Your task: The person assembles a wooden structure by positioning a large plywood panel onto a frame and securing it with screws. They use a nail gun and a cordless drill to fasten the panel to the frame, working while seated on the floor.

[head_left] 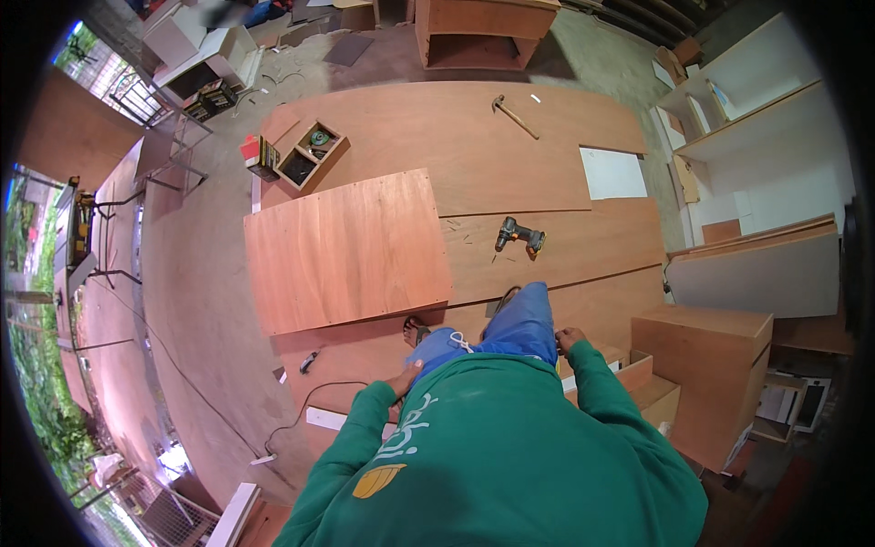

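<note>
My left hand [406, 378] rests on my left thigh with its fingers laid along the blue shorts [510, 328]. Beside the right thigh is my right hand [571, 340], its fingers small and partly hidden. In front of my feet lies a reddish plywood panel [346, 255], with small fastener marks along its edges. A black and orange cordless drill [519, 237] lies on its side on the boards right of the panel, near several loose screws [460, 228]. Farther off is a claw hammer [518, 118] with a wooden handle. A small grey and black hand tool [310, 362] lies left of my feet.
Large plywood sheets [392, 118] cover the floor. A divided wooden box [337, 150] stands beyond the panel, beside a red and black carton [262, 157]. Cabinet carcasses [702, 365] stand at the right, another [488, 27] at the back. A cord [292, 424] trails at the left.
</note>
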Available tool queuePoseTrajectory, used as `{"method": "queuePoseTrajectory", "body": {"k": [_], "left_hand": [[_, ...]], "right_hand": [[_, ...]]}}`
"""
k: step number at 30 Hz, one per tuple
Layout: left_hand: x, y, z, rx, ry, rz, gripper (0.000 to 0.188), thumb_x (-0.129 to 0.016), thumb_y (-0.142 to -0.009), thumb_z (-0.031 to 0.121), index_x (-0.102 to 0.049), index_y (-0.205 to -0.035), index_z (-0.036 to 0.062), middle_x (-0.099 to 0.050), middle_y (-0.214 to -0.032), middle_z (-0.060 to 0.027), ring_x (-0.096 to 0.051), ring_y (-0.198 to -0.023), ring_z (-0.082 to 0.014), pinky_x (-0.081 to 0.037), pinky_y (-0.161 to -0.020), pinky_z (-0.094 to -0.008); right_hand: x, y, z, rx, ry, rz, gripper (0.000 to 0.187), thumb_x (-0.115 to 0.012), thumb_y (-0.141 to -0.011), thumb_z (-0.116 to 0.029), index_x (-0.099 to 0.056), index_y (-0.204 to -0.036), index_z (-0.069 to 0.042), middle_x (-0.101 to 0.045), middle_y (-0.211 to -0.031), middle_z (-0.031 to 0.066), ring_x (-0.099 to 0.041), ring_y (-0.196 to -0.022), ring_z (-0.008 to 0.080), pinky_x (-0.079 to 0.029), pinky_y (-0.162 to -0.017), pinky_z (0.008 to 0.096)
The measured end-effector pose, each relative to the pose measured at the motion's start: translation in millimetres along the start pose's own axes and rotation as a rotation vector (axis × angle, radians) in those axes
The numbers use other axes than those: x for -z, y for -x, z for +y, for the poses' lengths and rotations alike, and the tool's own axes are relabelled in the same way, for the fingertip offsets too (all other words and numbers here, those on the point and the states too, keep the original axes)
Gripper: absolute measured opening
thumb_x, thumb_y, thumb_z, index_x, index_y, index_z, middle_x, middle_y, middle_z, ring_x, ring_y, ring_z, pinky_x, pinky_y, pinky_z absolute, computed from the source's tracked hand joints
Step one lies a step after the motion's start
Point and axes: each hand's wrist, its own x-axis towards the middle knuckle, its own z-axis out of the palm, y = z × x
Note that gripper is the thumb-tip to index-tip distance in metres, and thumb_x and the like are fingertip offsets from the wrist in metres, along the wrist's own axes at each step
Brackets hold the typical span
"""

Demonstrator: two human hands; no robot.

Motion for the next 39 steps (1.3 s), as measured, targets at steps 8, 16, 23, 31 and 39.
{"method": "queuePoseTrajectory", "body": {"k": [8, 16, 23, 31, 39], "left_hand": [[0, -72, 55, -0.132, -0.325, 0.245, 0.106, -0.037, -0.102, 0.084, -0.039, -0.165, -0.0016, -0.053, -0.159, -0.0309, -0.054, -0.143, -0.0502, -0.042, -0.123, -0.0487], [-62, -171, 266, -0.511, -0.76, 0.446, 0.085, -0.052, -0.106, 0.065, -0.046, -0.16, -0.0005, -0.039, -0.162, -0.0409, -0.039, -0.152, -0.0554, -0.034, -0.126, -0.055], [-176, -332, 393, -0.612, -0.514, 0.356, 0.073, -0.067, -0.1, 0.053, -0.053, -0.158, 0.0115, -0.026, -0.174, -0.0309, -0.028, -0.16, -0.0505, -0.025, -0.127, -0.0708], [-186, -389, 398, -0.654, -0.162, 0.392, 0.057, -0.075, -0.086, 0.035, -0.068, -0.141, 0.0219, -0.036, -0.174, -0.0141, -0.027, -0.161, -0.0465, -0.022, -0.125, -0.0747], [-180, -406, 398, -0.768, 0.013, 0.436, 0.052, -0.071, -0.09, 0.036, -0.07, -0.141, 0.0225, -0.037, -0.174, -0.0141, -0.029, -0.162, -0.0447, -0.019, -0.127, -0.0713]], "right_hand": [[30, -72, 20, -0.042, -0.014, -0.041, 0.042, -0.07, -0.099, -0.033, -0.076, -0.117, 0.004, -0.08, -0.096, 0.0187, -0.079, -0.079, 0.0285, -0.065, -0.077, 0.0413], [70, -297, -73, 0.181, 0.589, -0.019, 0.061, -0.078, -0.091, -0.038, -0.067, -0.138, 0.0, -0.072, -0.136, 0.0264, -0.069, -0.126, 0.0406, -0.053, -0.112, 0.049], [41, -512, -162, 0.332, 0.594, -0.005, 0.069, -0.085, -0.086, -0.036, -0.058, -0.139, -0.002, -0.069, -0.134, 0.0276, -0.069, -0.123, 0.0452, -0.056, -0.106, 0.0524], [-24, -654, -159, 0.392, 0.823, 0.012, 0.072, -0.09, -0.078, -0.023, -0.056, -0.139, -0.005, -0.066, -0.134, 0.0241, -0.068, -0.122, 0.0444, -0.058, -0.105, 0.0529], [-68, -708, -153, 0.512, 0.889, -0.019, 0.06, -0.086, -0.083, -0.021, -0.057, -0.134, -0.008, -0.066, -0.132, 0.0208, -0.068, -0.123, 0.044, -0.059, -0.102, 0.0543]]}}
